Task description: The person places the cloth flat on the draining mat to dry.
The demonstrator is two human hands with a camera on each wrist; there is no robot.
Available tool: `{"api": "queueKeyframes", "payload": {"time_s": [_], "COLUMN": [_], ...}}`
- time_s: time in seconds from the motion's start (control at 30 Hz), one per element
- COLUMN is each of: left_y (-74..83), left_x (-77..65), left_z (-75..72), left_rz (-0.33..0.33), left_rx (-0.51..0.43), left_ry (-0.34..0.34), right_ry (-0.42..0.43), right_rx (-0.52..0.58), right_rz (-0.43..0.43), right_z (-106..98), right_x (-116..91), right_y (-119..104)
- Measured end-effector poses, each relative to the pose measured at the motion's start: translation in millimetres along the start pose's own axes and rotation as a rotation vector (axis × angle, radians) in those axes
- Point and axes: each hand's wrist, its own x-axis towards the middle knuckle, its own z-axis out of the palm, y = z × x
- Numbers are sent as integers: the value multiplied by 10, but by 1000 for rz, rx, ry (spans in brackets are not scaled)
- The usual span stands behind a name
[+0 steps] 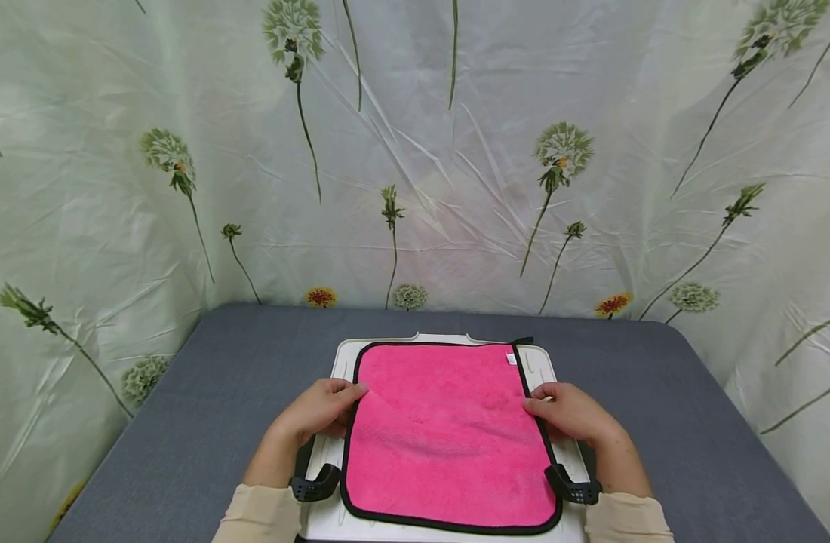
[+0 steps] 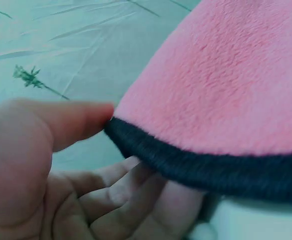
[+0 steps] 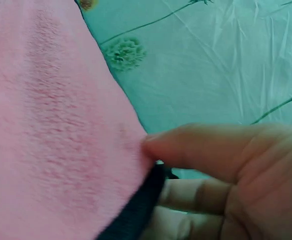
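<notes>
A pink plush towel (image 1: 442, 445) with a black bound edge is spread out over a white tray (image 1: 330, 452). My left hand (image 1: 323, 407) pinches its left edge, thumb on top of the pink pile and the other fingers under the black binding (image 2: 195, 172). On the opposite side my right hand (image 1: 571, 411) pinches the right edge the same way, as the right wrist view shows with the thumb (image 3: 185, 147) over the cloth. Soft creases run across the towel between the hands. A small white label (image 1: 511, 359) and a black loop (image 1: 522, 341) mark its far right corner.
The tray lies on a table with a grey-blue cover (image 1: 252, 354). Behind and on both sides hangs a pale curtain (image 1: 456, 188) printed with dandelions and other flowers. Black wrist straps (image 1: 315, 484) sit at both wrists, close by the towel's side edges.
</notes>
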Motion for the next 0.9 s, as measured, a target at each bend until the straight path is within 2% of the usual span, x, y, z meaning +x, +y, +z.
{"api": "queueKeyframes", "payload": {"time_s": [0.17,0.33,0.47,0.63,0.8,0.9], "left_y": [-17,13,55,137,219,264], "left_x": [40,85,138,232,355,440], "left_z": [43,56,-1,-65,-77,-73], "left_rz": [-24,-26,-17,4,-12,-41], "left_rx": [-26,-129,-215,-258,-171,-12], "left_ry": [119,219,234,232,247,263], "right_ry": [97,134,123,142,170,192], "right_rx": [87,194,240,275,281,240], "right_rz": [7,22,22,8,24,37], "right_z": [68,82,48,-12,-53,-64], "right_x": [82,149,219,380,566,661], "right_y": [16,25,-8,-79,-120,-130]}}
